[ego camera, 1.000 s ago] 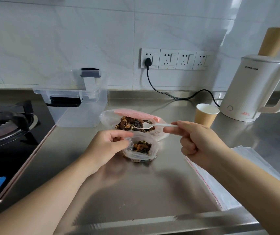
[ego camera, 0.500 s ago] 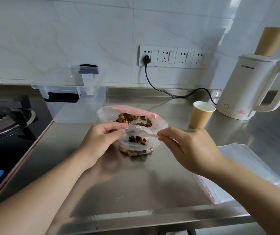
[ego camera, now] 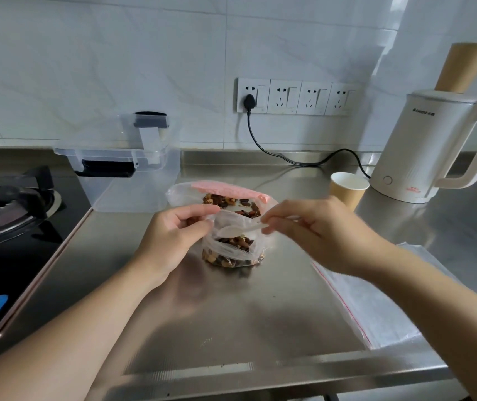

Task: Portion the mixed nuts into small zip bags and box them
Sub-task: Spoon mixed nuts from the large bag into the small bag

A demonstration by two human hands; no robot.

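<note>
A small clear zip bag [ego camera: 233,250] holding mixed nuts stands on the steel counter. My left hand [ego camera: 173,235] pinches its left rim and keeps the mouth open. My right hand [ego camera: 312,230] pinches the handle of a white plastic spoon [ego camera: 238,229], whose bowl sits inside the small bag's mouth. Just behind stands the big nut bag [ego camera: 225,195] with a pink zip strip, open, with nuts showing inside. A clear plastic box [ego camera: 124,180] with its lid propped up stands at the back left.
A stack of flat zip bags [ego camera: 376,308] lies at the right under my right forearm. A paper cup [ego camera: 347,189] and a white kettle [ego camera: 428,146] stand at the back right, its cord running to the wall sockets. A gas hob [ego camera: 8,215] fills the left side.
My right hand carried the spoon from the big nut bag down into the small bag's mouth. The small bag holds more nuts now. My left hand stayed on the rim.
</note>
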